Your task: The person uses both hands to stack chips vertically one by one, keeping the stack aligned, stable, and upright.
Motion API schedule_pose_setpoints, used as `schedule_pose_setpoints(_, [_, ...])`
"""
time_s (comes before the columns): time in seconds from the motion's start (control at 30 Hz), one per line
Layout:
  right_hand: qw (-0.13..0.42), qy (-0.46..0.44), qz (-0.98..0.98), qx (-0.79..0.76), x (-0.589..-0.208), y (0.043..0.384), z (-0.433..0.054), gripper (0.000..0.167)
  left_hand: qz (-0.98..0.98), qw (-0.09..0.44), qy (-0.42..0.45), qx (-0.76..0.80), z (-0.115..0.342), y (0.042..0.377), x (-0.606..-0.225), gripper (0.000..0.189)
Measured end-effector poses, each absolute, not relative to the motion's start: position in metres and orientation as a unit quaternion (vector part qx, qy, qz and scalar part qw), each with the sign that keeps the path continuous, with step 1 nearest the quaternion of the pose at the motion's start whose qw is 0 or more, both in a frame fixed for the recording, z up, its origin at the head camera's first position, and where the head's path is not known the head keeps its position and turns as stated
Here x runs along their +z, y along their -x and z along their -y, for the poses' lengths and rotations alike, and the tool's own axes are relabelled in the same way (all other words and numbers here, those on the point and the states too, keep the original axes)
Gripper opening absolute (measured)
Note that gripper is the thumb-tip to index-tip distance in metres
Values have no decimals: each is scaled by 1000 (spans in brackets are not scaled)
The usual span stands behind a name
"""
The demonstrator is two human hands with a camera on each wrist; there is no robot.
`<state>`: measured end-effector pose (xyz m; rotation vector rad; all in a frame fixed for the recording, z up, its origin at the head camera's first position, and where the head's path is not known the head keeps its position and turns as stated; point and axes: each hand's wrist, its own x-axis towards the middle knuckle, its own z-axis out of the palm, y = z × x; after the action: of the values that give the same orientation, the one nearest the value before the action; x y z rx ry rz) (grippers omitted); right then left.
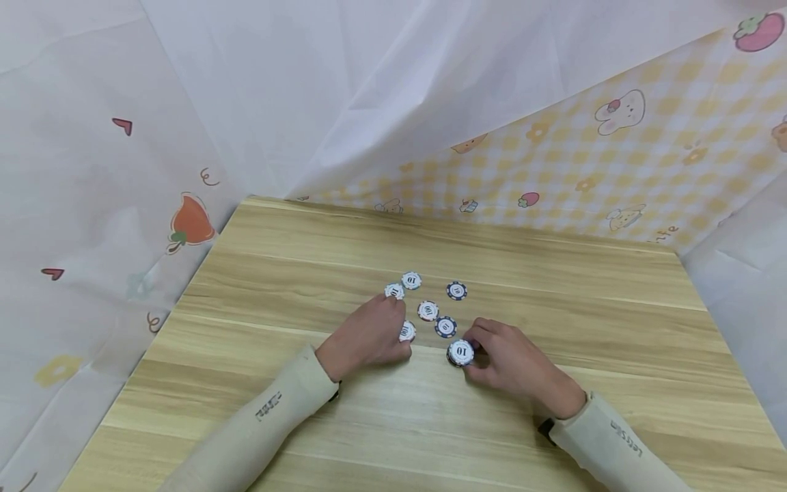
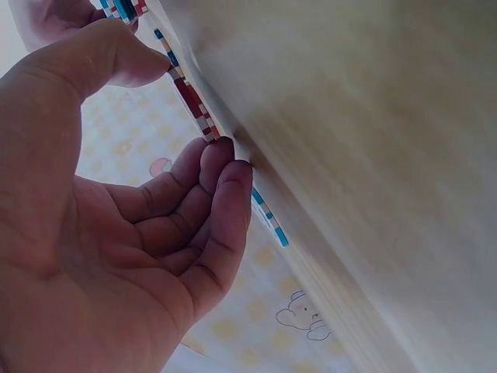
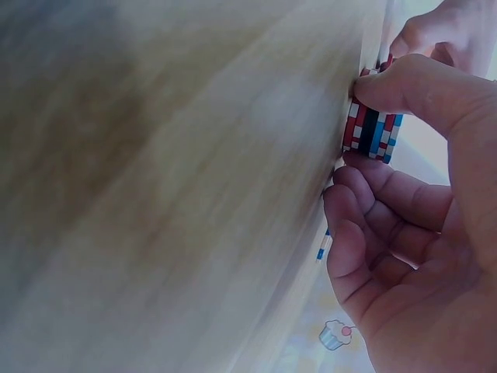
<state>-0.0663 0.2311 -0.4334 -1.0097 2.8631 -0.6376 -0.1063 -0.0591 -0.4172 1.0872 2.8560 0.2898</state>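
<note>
My right hand grips a short stack of poker chips resting on the table, its top chip marked 10. In the right wrist view, red, dark and blue edges show in that stack, with the thumb on one side and fingertips at the other. Left of it, my left hand bends over a white-faced chip marked 100. The left wrist view has a red-and-white chip edge between thumb and fingertips. A chip marked 10 lies just beyond the left knuckles.
Between and beyond the hands lie a 100 chip, two blue-edged chips and another white 10 chip. The wood-grain table ends at a yellow checked cloth behind and a white sheet at the left.
</note>
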Motion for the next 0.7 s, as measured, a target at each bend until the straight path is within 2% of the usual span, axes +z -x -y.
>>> schedule_pose_setpoints(0.33, [19,325,-922,-209,-434,66,-231,32,-930,51,-352,92,55,102,-417,33])
schedule_pose_setpoints(0.7, [33,311,-927,-208,-432,66,-230,33,-926,36,-365,89,50,99,-415,33])
